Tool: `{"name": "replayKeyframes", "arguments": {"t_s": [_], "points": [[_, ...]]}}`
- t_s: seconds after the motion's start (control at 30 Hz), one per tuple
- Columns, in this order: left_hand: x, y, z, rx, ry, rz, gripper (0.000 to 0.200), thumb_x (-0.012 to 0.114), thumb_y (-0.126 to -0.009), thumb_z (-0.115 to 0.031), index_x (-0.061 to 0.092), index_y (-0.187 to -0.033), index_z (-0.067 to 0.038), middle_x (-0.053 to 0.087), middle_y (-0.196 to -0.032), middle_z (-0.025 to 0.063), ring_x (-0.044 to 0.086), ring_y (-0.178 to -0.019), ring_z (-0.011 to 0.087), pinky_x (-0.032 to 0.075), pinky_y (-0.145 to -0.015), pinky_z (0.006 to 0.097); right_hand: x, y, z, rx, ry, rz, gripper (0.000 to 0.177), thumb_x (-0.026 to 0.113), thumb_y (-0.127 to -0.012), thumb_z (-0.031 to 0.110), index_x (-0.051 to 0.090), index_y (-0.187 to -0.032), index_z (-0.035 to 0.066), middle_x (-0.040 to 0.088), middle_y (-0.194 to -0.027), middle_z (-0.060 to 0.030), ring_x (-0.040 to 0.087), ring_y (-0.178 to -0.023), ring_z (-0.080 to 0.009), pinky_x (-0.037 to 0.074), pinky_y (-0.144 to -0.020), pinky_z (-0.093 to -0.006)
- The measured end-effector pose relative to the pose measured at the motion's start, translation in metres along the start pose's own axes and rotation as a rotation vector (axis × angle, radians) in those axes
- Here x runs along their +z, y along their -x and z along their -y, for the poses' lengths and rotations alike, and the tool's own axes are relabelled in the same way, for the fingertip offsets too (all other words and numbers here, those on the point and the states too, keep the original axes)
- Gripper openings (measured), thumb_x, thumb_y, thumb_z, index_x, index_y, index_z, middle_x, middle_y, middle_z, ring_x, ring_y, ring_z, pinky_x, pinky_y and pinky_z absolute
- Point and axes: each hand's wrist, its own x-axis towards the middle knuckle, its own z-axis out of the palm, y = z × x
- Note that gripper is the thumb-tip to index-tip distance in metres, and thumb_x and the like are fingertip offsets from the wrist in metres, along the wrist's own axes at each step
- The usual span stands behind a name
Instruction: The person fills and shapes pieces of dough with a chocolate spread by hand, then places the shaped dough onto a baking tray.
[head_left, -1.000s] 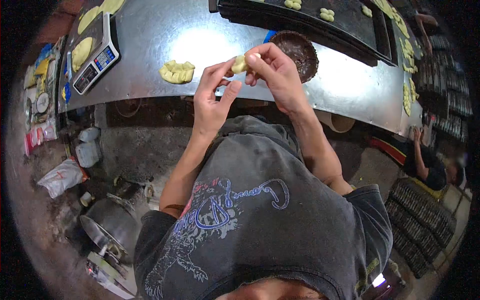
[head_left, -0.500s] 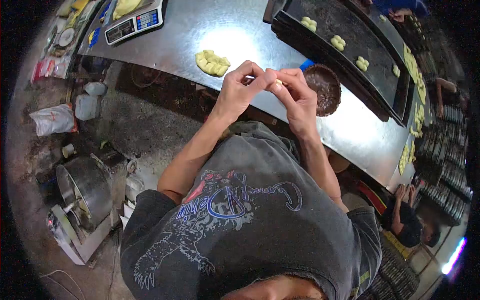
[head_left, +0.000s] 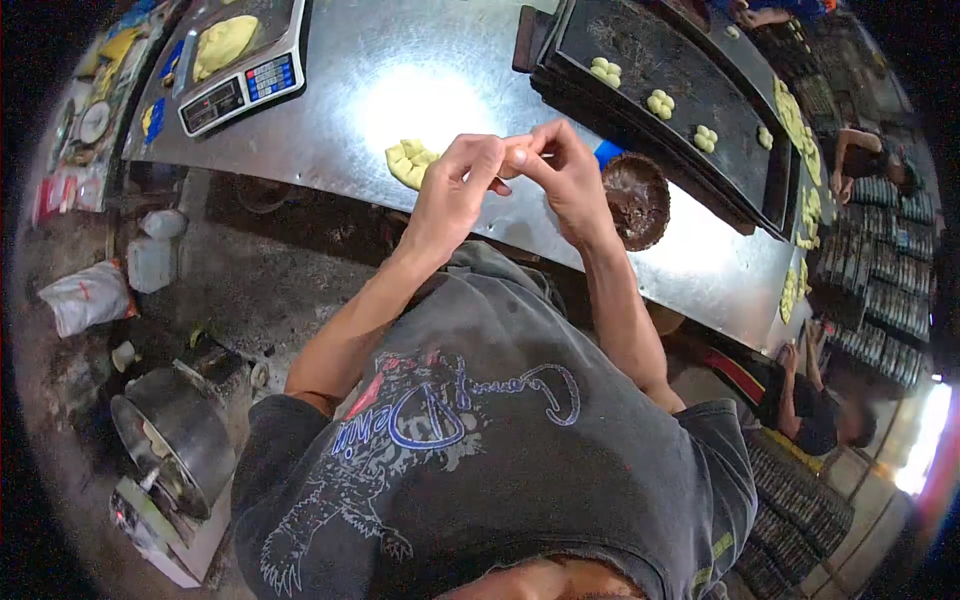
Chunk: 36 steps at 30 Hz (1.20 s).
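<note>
My left hand [head_left: 452,192] and my right hand [head_left: 572,188] meet over the near edge of the metal table, fingertips pinched together. Between them is a small piece of dough, now almost wholly hidden by the fingers. Just beyond my left hand lies a lump of yellow dough [head_left: 408,163] on the table, its surface cut or pressed into chunks, partly covered by that hand. A round bowl [head_left: 637,203] with dark brown filling stands right of my right hand, with something blue [head_left: 606,153] at its rim.
A digital scale [head_left: 245,85] bearing a yellow dough slab [head_left: 226,45] is at upper left. Stacked black trays [head_left: 640,45] hold clusters of dough balls [head_left: 660,104]. More dough strips [head_left: 797,130] lie at far right, near other people [head_left: 825,405]. A metal mixer bowl [head_left: 178,435] stands lower left.
The view has shifted, and both pinched hands now sit further left, covering part of the dough lump. The pale piece seen between the fingertips is now mostly hidden.
</note>
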Motion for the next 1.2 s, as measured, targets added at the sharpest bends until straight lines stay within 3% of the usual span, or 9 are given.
{"name": "replayKeyframes", "arguments": {"t_s": [0.17,0.33,0.5,0.6,0.73,0.9,1.0,1.13,1.2], "points": [[-0.026,-0.01,0.0,0.094,-0.19,0.122,0.038,0.055,-0.106,-0.026,0.059,-0.136,-0.003,0.051,-0.126,0.0062,0.057,-0.104,0.0119,0.05,-0.089,0.0282,0.026,-0.022,-0.001,0.071,-0.269,0.002,0.023,0.081,-0.087,0.016,0.062,-0.086,0.004,0.064,-0.085,-0.0031,0.059,-0.075,-0.0099,0.049,-0.066,-0.0271],[-0.029,-0.028,-0.007,0.033,-0.071,0.088,0.037,0.051,-0.108,-0.031,0.063,-0.124,-0.001,0.059,-0.102,0.0054,0.056,-0.081,0.0081,0.048,-0.07,0.023,0.053,-0.01,0.005,-0.23,0.109,-0.304,0.015,0.078,-0.088,0.011,0.069,-0.095,0.001,0.063,-0.089,-0.0039,0.056,-0.075,-0.0091,0.047,-0.063,-0.0269],[-0.01,-0.026,-0.022,-0.102,-0.014,0.177,0.054,0.034,-0.11,-0.044,0.065,-0.104,-0.001,0.063,-0.083,0.0018,0.057,-0.07,0.005,0.046,-0.059,0.019,0.036,0.023,0.027,-0.587,0.77,-0.339,0.012,0.079,-0.084,0.009,0.074,-0.095,0.007,0.056,-0.095,-0.0049,0.055,-0.089,-0.0217,0.044,-0.074,-0.0301],[0.008,-0.022,-0.014,-0.099,0.039,0.24,0.07,0.023,-0.109,-0.054,0.066,-0.107,0.002,0.067,-0.089,0.0073,0.062,-0.071,0.0099,0.051,-0.063,0.0216,0.013,0.024,0.042,-0.488,0.876,-0.312,0.017,0.082,-0.08,0.009,0.071,-0.094,0.007,0.055,-0.104,-0.0073,0.053,-0.095,-0.0244,0.045,-0.079,-0.0339],[0.028,-0.013,-0.008,-0.095,0.073,0.258,0.075,0.019,-0.108,-0.056,0.064,-0.115,0.004,0.069,-0.098,0.0125,0.068,-0.079,0.017,0.058,-0.074,0.0288,-0.006,0.014,0.035,0.055,-0.246,-0.044,0.019,0.074,-0.092,0.018,0.062,-0.088,0.004,0.057,-0.103,-0.0054,0.06,-0.089,-0.0131,0.052,-0.069,-0.0259],[0.028,0.006,0.027,-0.432,0.322,0.082,0.072,0.025,-0.108,-0.056,0.059,-0.121,0.006,0.068,-0.106,0.0122,0.07,-0.091,0.0186,0.061,-0.082,0.0329,-0.022,0.019,-0.01,0.103,0.25,-0.058,0.027,0.076,-0.091,0.017,0.065,-0.111,0.003,0.066,-0.103,-0.0063,0.065,-0.084,-0.0134,0.054,-0.064,-0.0249],[0.028,0.023,0.025,-0.428,0.394,0.045,0.073,0.026,-0.107,-0.058,0.053,-0.133,0.005,0.067,-0.117,0.0143,0.069,-0.096,0.0185,0.062,-0.08,0.0335,-0.019,0.037,0.0,-0.549,0.529,-0.031,0.03,0.078,-0.086,0.015,0.068,-0.113,0.005,0.066,-0.113,-0.0104,0.065,-0.089,-0.021,0.054,-0.065,-0.0269],[0.029,0.045,0.01,-0.349,0.308,0.079,0.072,0.034,-0.106,-0.055,0.03,-0.155,-0.001,0.065,-0.124,0.0191,0.07,-0.099,0.0209,0.061,-0.074,0.0309,-0.039,0.057,-0.005,-0.869,0.74,0.101,0.049,0.079,-0.081,0.004,0.063,-0.127,0.006,0.06,-0.129,-0.0156,0.061,-0.109,-0.0321,0.052,-0.09,-0.0368],[0.008,0.042,0.035,-0.345,0.033,-0.069,0.069,0.042,-0.106,-0.049,0.03,-0.154,-0.001,0.065,-0.124,0.0197,0.069,-0.102,0.0239,0.06,-0.075,0.0331,-0.04,0.04,-0.066,-0.778,0.663,0.024,0.046,0.076,-0.084,0.005,0.062,-0.127,0.004,0.061,-0.122,-0.0161,0.06,-0.107,-0.035,0.051,-0.091,-0.0417]]}}
